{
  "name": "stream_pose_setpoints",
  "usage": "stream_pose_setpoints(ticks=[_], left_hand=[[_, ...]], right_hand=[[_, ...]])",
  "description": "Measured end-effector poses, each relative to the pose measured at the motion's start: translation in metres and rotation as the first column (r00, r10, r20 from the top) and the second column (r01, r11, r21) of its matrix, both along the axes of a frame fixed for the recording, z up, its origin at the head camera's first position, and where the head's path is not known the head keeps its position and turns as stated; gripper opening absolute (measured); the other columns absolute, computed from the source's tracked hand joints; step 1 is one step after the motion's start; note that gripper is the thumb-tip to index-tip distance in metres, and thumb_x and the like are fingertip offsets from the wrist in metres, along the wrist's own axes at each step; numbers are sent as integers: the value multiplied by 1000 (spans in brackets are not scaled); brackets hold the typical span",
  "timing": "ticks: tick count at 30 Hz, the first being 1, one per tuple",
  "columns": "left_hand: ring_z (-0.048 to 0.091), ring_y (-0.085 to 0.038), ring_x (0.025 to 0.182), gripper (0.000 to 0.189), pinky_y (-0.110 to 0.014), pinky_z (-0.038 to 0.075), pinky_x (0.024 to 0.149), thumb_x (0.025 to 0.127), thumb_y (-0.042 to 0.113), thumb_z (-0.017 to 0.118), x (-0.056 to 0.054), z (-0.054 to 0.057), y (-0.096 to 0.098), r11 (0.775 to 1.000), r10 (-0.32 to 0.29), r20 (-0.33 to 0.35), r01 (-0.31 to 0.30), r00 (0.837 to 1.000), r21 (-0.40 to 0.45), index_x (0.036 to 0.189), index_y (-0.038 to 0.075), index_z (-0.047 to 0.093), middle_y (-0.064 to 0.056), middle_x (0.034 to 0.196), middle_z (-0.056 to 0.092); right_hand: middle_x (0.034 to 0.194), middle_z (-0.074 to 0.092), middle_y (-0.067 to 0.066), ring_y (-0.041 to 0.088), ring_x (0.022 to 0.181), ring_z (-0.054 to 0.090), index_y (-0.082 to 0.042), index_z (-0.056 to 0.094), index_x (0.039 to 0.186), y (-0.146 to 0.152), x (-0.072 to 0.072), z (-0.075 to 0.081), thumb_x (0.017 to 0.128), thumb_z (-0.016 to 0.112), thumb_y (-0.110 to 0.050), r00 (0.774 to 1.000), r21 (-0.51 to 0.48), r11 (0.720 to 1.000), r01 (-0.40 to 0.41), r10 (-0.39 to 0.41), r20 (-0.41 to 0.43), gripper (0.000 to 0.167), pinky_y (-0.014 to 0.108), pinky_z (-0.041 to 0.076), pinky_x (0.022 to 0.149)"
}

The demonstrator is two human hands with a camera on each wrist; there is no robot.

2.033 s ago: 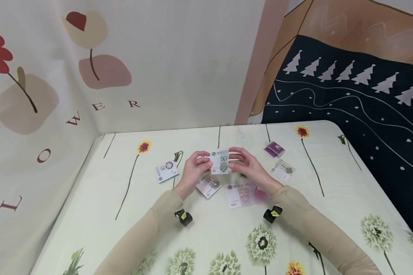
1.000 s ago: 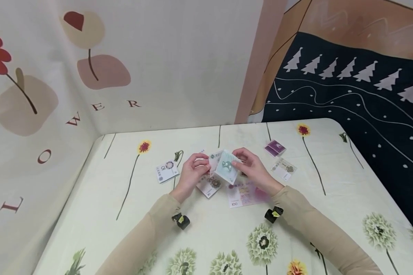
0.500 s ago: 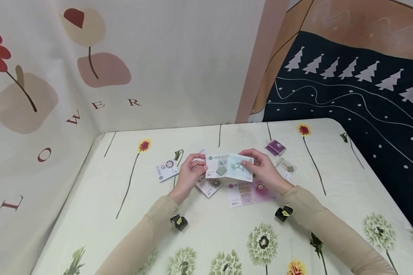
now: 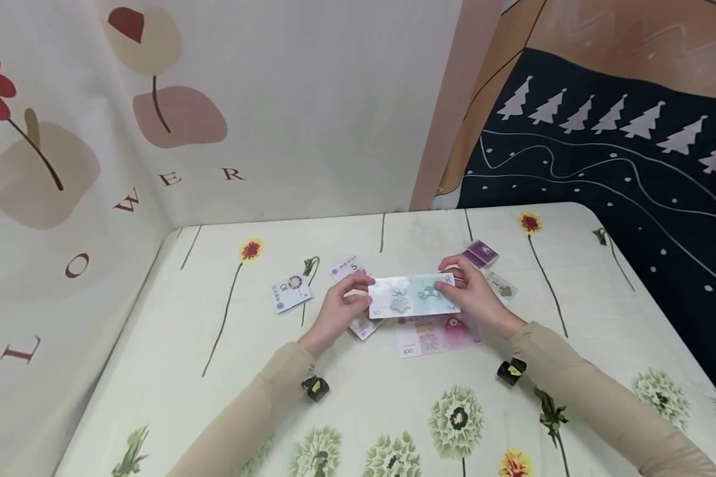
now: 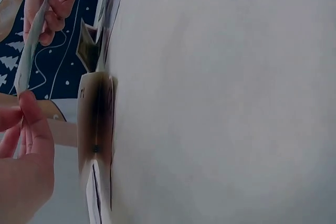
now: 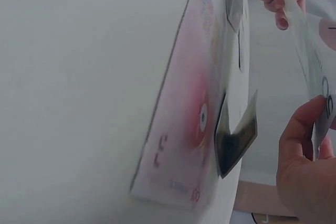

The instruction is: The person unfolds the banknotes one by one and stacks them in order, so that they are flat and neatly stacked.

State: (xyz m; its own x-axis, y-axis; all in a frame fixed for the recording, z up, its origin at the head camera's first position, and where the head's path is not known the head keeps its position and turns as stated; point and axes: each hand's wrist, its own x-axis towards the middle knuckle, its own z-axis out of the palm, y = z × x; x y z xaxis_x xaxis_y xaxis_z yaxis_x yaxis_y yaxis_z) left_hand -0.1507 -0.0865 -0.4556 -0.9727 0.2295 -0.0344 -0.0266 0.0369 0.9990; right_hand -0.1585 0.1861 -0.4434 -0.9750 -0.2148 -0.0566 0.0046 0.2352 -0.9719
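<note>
A green-and-white play banknote (image 4: pixel 413 295) marked 50 is stretched out flat between both hands, raised above the table. My left hand (image 4: pixel 337 311) pinches its left edge between thumb and fingers. At the other end my right hand (image 4: pixel 473 295) pinches the right edge, thumb on the printed face. Both wrist views show the note edge-on, well off the table. Below it lies an unfolded pink 100 banknote (image 4: pixel 438 336). A folded 20 banknote (image 4: pixel 365 327) is partly hidden behind the left hand and the held note, and a purple-printed 5 banknote (image 4: pixel 347 267) lies just behind.
A folded 10 banknote (image 4: pixel 291 293) lies to the left on the flowered tablecloth (image 4: pixel 262 411). Toward the back right are a folded purple banknote (image 4: pixel 480 254) and a brownish banknote (image 4: pixel 504 287) half covered by the right hand. A printed cloth wall (image 4: pixel 310 119) rises behind the table.
The 50 banknote, folded in half at first, has been opened out to full length as my right hand turned and moved right. My left hand has kept its pinch.
</note>
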Motion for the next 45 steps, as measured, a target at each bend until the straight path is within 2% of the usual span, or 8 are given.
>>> stream_pose_setpoints(ticks=[3, 9, 15, 19, 25, 35, 42, 45], left_hand=[[67, -22, 88, 36, -30, 56, 77, 84, -15, 58, 1, -2, 4, 999, -44, -1, 44, 999, -5, 119, -6, 59, -18, 111, 55], [67, -17, 81, 35, -26, 56, 73, 85, -13, 60, 2, -3, 10, 998, -32, 0, 32, 999, -51, 118, -2, 62, -14, 108, 57], [65, -12, 71, 34, -27, 57, 70, 84, -14, 60, 4, -2, 15, 998, -19, -24, 17, 1000, -64, 115, -3, 63, -15, 106, 58], [65, -13, 70, 34, -31, 58, 70, 83, -15, 60, 5, -1, 18, 997, -5, -17, 4, 1000, -71, 115, -3, 63, -14, 105, 58], [64, -14, 72, 36, -33, 58, 72, 83, -17, 58, 7, 1, 22, 996, -7, -4, 7, 1000, -88, 115, -2, 61, -13, 103, 58], [62, -12, 72, 32, -36, 57, 73, 84, -18, 56, 11, 1, 25, 997, -5, 25, 7, 1000, -73, 113, -6, 60, -13, 93, 59], [64, -35, 78, 32, -45, 56, 74, 82, -18, 57, 13, -3, 28, 991, -18, 51, 25, 999, -134, 113, -9, 60, -17, 93, 59], [64, -35, 79, 33, -45, 57, 73, 83, -16, 59, 15, -5, 27, 987, -37, 39, 42, 999, -155, 115, -7, 60, -18, 93, 61]], right_hand=[[111, 58, 20, 15, 86, 61, 2, 47, 117, 7, 2, 0, 94, 59, -3, 1000, 21, 1000, -4, 4, -3, 26, 22, 53, 69], [114, 60, 19, 12, 82, 60, 1, 62, 114, 22, 7, 3, 94, 63, -12, 1000, 96, 995, -23, 22, 8, 23, 20, 50, 68], [134, 50, 18, 25, 102, 60, 0, 60, 125, 34, 12, 3, 92, 64, -7, 996, 127, 988, -86, 86, 6, 33, 19, 50, 80], [133, 50, 20, 29, 102, 61, 2, 62, 123, 37, 14, 0, 91, 65, -3, 996, 137, 988, -70, 76, -40, 33, 21, 51, 81], [122, 59, 22, 15, 91, 64, 5, 64, 118, 36, 16, -3, 88, 66, 0, 995, 129, 992, -5, 18, -101, 30, 21, 53, 78], [124, 57, 21, 9, 97, 59, 5, 63, 120, 40, 19, -4, 90, 65, -4, 1000, 101, 995, 10, -10, -8, 32, 18, 48, 82], [123, 58, 22, 7, 98, 60, 5, 63, 120, 47, 23, -7, 90, 66, -8, 1000, 108, 994, -7, 6, 7, 33, 19, 49, 83], [120, 60, 22, 7, 95, 62, 5, 65, 118, 50, 26, -10, 89, 68, -8, 1000, 136, 991, -21, 22, -11, 32, 19, 50, 82]])
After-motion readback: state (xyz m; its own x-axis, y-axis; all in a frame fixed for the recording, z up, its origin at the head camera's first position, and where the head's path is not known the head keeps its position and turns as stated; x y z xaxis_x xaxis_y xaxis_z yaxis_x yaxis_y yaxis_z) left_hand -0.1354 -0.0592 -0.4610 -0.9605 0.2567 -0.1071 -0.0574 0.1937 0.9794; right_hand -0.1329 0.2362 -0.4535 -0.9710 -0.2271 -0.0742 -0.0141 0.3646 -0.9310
